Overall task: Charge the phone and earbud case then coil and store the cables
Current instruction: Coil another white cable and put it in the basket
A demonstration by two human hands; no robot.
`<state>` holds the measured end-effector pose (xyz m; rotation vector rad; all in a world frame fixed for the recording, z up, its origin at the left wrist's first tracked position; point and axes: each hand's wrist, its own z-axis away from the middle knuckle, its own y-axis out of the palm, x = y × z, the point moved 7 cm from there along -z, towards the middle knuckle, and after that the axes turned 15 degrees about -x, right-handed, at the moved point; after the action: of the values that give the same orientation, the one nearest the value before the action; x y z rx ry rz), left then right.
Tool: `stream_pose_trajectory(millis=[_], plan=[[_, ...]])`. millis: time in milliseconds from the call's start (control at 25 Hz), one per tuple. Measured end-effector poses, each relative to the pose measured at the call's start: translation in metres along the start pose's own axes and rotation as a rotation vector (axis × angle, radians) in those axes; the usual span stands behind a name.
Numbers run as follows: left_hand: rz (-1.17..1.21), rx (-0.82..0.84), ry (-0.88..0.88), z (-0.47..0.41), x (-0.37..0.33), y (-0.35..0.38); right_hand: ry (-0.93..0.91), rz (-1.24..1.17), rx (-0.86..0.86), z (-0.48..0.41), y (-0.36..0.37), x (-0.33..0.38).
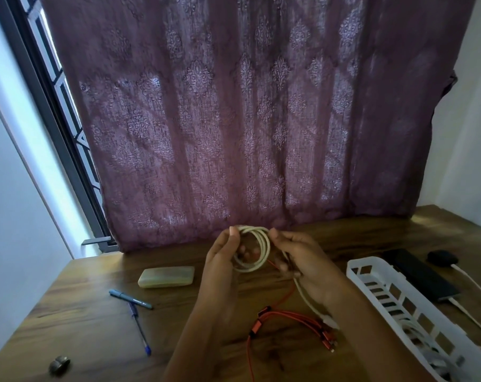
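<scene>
over the table's middle the left hand (222, 257) pinches the top of the coiled white cable (254, 250) and the right hand (297, 257) curls round its right side and loose tail; i'd lay even, untwisted loops before the white basket (356, 267) at right; the orange cable (286, 317) lies nearer, uncoiled.

Above table (96, 312), left grip (222, 255) and right grip (300, 257) hold coiled white cable (254, 230). Beneath, orange cable (286, 315) lies loose. At right, white basket (371, 261); phone (418, 274) just beyond.
</scene>
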<state>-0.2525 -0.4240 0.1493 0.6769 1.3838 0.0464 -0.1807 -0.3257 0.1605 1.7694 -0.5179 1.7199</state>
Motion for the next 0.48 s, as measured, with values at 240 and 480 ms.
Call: stream_pose_trajectory(millis=[240, 480], plan=[[-0.421, 0.129, 0.145, -0.004, -0.009, 0.001, 0.025, 0.075, -0.041, -0.005, -0.005, 0.001], [-0.807, 0.223, 0.468, -0.001, -0.037, 0.017, -0.088, 0.168, 0.022, -0.005, 0.001, 0.013]])
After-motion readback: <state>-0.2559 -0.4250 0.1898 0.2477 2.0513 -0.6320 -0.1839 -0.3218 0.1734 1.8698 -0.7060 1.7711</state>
